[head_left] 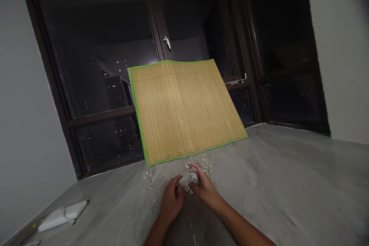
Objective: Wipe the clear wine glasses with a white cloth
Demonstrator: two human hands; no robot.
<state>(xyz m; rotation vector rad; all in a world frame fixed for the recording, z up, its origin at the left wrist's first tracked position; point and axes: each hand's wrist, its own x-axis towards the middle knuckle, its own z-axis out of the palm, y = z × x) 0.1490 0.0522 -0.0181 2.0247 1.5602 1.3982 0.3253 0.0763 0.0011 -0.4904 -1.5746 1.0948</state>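
My left hand (172, 199) and my right hand (206, 189) meet low in the middle of the view. Between them is a crumpled white cloth (188, 180), with the fingers of both hands closed around it. Whether the cloth wraps something, I cannot make out. Just beyond my right hand stand clear stemmed glasses (205, 162), partly covered by the fingers. Another clear stemmed glass (148, 173) is to the left of my left hand, apart from it.
A bamboo mat (184, 107) with green edging leans upright against the dark window (98, 54) behind the glasses. A white bundle (62, 215) lies at the left on the grey marbled surface (282, 184). Walls rise on both sides.
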